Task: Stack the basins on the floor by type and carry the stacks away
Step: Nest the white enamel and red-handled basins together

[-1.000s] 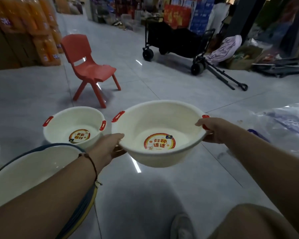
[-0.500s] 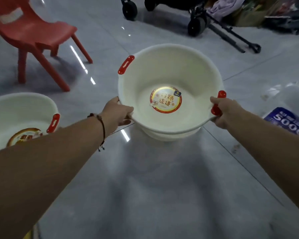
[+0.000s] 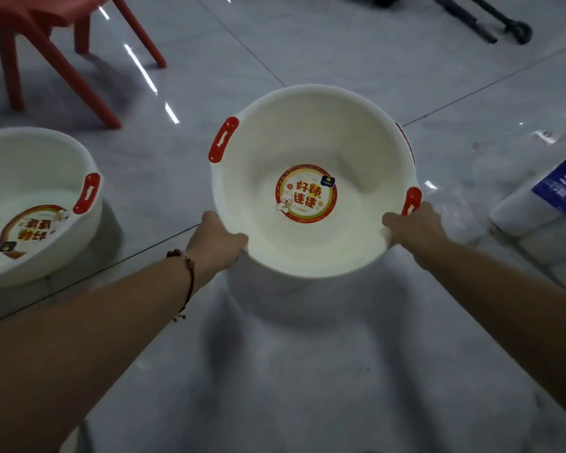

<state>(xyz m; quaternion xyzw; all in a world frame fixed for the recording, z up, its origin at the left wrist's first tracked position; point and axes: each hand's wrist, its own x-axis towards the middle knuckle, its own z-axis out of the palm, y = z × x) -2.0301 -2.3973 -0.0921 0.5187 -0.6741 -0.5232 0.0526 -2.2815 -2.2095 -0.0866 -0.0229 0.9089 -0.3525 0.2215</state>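
From my remote seat I see a red chair (image 3: 51, 44) up in the far left corner, only its legs and seat edge in frame, and it stands well clear of my arms. A black metal bar with a small wheel (image 3: 490, 21) crosses the far right corner, and a clear plastic pack with a blue label (image 3: 559, 188) lies on the floor (image 3: 307, 371) to the right, near but not touching the basin I carry. I count two white basins with red handles. The held basin (image 3: 311, 181) sits in the middle of the view, and I cannot tell whether it rests on the tiles or hangs just above them. My left hand (image 3: 218, 245) grips its near-left rim, thumb over the edge, and my right hand (image 3: 417, 227) curls round the near-right rim just below a red handle (image 3: 411, 199). The second basin (image 3: 33, 207) rests on the floor to the left, well apart, cut off by the frame edge. Each basin has one round sticker inside; a third strip of red at the held basin's far right rim is hard to make out. My fingers under the rim are hidden. A cord bracelet (image 3: 187, 266) circles my left wrist.
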